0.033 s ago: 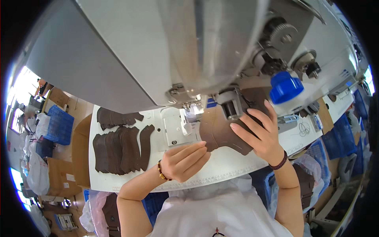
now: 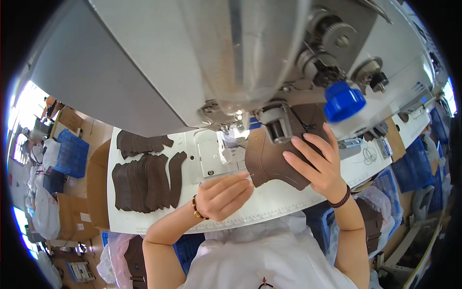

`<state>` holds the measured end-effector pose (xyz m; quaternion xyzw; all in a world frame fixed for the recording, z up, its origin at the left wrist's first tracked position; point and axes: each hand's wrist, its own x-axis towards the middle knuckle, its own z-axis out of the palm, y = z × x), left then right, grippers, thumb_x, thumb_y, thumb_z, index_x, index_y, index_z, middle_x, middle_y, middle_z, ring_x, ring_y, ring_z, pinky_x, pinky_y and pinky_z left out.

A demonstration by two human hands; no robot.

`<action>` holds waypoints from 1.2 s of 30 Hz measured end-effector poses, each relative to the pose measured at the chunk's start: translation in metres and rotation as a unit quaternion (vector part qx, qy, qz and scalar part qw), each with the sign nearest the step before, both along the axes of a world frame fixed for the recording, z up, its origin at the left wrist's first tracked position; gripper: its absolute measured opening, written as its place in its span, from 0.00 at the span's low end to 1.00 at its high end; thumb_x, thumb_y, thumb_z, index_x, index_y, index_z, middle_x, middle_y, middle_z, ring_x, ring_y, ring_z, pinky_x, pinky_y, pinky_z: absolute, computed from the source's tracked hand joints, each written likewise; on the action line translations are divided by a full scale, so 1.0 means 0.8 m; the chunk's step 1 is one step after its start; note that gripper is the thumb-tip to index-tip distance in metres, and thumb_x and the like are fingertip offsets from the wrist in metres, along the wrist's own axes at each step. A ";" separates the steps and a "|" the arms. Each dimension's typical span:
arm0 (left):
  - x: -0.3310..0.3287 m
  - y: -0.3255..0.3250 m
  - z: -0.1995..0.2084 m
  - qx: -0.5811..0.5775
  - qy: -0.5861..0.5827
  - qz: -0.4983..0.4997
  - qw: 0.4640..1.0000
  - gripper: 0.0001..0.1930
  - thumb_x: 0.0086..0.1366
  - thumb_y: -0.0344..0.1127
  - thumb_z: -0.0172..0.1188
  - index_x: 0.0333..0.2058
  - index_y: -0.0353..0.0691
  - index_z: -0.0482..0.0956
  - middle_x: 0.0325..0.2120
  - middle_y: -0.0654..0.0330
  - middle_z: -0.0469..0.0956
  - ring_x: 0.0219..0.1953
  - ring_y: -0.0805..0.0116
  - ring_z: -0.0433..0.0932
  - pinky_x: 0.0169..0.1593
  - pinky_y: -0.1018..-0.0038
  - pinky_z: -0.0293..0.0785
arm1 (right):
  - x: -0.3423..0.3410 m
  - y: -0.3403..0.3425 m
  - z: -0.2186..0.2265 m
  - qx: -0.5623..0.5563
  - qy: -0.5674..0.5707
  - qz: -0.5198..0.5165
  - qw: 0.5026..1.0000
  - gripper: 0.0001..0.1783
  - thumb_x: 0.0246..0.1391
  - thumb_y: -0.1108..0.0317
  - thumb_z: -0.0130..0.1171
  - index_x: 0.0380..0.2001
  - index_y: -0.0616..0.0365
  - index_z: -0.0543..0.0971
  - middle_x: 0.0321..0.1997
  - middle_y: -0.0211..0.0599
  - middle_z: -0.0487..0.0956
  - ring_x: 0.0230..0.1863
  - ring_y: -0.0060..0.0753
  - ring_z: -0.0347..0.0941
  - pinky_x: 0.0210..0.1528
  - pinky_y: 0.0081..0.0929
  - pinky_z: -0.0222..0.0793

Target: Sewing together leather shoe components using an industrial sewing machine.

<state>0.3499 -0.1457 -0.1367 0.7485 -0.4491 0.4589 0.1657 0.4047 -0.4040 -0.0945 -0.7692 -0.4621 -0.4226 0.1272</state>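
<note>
A dark brown, leather-like panel (image 2: 278, 163) with stitch lines lies on the white table, partly under the head of a sewing machine (image 2: 276, 126). My right hand (image 2: 319, 166) rests on the panel's right part, fingers stretched and spread; its thumb is hidden. Beside the panel's lower left corner is my left hand (image 2: 225, 196), with its fingers closed and their tips pressed together. Whether those tips hold the corner, a thread or something else is too small to tell. A bright light shines by the needle area, left of the panel.
Left on the table lie overlapping rows of curved brown pieces (image 2: 144, 185), with a single piece (image 2: 176, 178) next to them. A blue knob (image 2: 344, 102) juts from the machine above my right hand. Right of that hand are loose thread (image 2: 369, 155) and a blue-handled tool (image 2: 350, 143).
My left fingertips have shifted very slightly, staying beside the panel's corner. The panel and right hand sit slightly further right; the machine appears slightly shifted left in the picture.
</note>
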 end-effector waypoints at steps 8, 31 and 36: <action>0.009 -0.015 -0.065 -0.012 0.144 0.111 0.983 0.22 0.49 0.23 0.61 0.43 0.50 0.76 0.51 0.56 0.70 0.57 0.53 0.68 0.55 0.60 0.67 | -0.104 -0.130 -0.025 0.400 0.181 0.144 0.887 0.16 0.54 0.76 0.55 0.47 0.57 0.79 0.52 0.47 0.77 0.54 0.45 0.72 0.59 0.45 0.67; -0.008 0.065 -0.034 -0.031 0.483 0.158 0.861 0.10 0.63 0.39 0.59 0.38 0.38 0.78 0.34 0.55 0.79 0.37 0.58 0.77 0.40 0.67 0.74 | -0.055 0.041 -0.004 0.170 0.357 -0.060 0.917 0.15 0.57 0.67 0.59 0.46 0.62 0.73 0.28 0.44 0.77 0.26 0.40 0.74 0.32 0.31 0.69; 0.012 0.150 -0.086 -0.060 0.442 0.509 0.736 0.10 0.53 0.34 0.64 0.33 0.38 0.77 0.30 0.52 0.79 0.39 0.52 0.77 0.43 0.60 0.72 | -0.028 0.028 0.010 0.208 0.453 0.088 0.862 0.11 0.56 0.65 0.61 0.28 0.64 0.78 0.17 0.39 0.74 0.17 0.27 0.68 0.21 0.23 0.61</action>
